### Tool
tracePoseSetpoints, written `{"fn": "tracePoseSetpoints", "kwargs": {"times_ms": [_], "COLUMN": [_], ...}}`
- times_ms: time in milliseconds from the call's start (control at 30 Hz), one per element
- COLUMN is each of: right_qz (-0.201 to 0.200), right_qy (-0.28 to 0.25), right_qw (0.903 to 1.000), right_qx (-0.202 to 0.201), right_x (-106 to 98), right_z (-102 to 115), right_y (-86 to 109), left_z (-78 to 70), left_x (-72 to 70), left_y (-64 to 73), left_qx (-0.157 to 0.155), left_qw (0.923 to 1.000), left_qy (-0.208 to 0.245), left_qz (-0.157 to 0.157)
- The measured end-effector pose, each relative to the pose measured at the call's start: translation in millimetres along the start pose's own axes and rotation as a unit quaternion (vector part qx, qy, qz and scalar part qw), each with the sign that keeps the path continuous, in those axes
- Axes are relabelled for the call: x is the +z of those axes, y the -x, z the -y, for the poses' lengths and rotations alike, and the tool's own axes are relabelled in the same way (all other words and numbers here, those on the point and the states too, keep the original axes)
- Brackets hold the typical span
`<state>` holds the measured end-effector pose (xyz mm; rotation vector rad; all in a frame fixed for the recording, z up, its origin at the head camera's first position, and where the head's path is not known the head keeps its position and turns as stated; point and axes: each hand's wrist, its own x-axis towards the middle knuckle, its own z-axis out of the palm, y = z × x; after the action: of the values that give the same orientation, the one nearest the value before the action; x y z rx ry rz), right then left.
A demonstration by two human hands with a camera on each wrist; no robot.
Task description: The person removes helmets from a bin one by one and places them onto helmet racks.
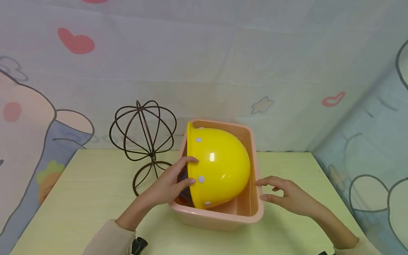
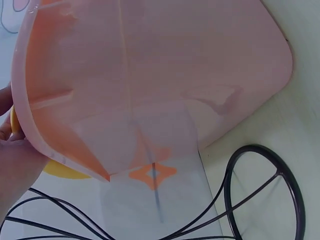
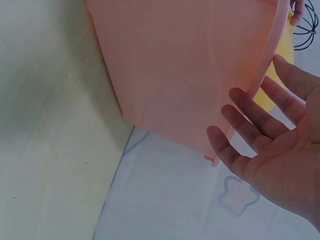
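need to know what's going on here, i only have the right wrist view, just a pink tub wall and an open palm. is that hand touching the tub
Observer: From the head view, the right hand hovers beside the pink plastic tub, fingers spread; whether the fingertips touch the rim is unclear.
Operator: what's the yellow bit behind the rim
Observer: A yellow hard hat, tipped on its side inside the tub, dome toward the right hand.
Operator: where's the other hand
Observer: The left hand grips the hat's brim at the tub's left side, thumb on the outer shell.
Operator: and those black wires top right
Observer: A dark wire hat stand standing on the table, left of the tub.
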<state>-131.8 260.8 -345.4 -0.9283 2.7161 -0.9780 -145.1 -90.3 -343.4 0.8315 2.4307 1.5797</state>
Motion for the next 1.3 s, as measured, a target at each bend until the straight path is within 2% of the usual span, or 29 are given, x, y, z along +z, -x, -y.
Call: {"fn": "tracePoseSetpoints", "kwargs": {"times_ms": [233, 333, 467, 633, 967, 1300], "right_qz": [0.001, 0.0, -0.001, -0.005, -0.009, -0.01], "right_qy": [0.001, 0.003, 0.005, 0.008, 0.013, 0.016], "right_qw": [1.0, 1.0, 1.0, 1.0, 0.9999, 0.9997], "right_qx": [-0.002, -0.003, -0.001, -0.002, -0.006, -0.014], "right_x": [0.4, 0.5, 0.9, 1.2, 1.2, 1.8], "right_z": [-1.3, -1.8, -1.6, -0.4, 0.4, 3.6], "right_y": [0.3, 0.4, 0.3, 0.4, 0.1, -0.2], "left_z": [-2.4, -3.3, -2.6, 0.5, 2.1, -1.0], "left_x": [2.8, 3.7, 6.4, 10.0, 12.4, 15.4], "left_y": [-1.4, -1.0, -1.6, -1.6, -2.2, -2.5], "left_qx": [0.004, -0.002, -0.007, -0.006, -0.001, 0.002], "left_qw": [0.9998, 0.9998, 0.9988, 0.9955, 0.9875, 0.983], "left_qy": [0.019, 0.02, 0.047, 0.091, 0.154, 0.178], "left_qz": [0.007, 0.001, -0.012, -0.026, -0.032, -0.046]}}
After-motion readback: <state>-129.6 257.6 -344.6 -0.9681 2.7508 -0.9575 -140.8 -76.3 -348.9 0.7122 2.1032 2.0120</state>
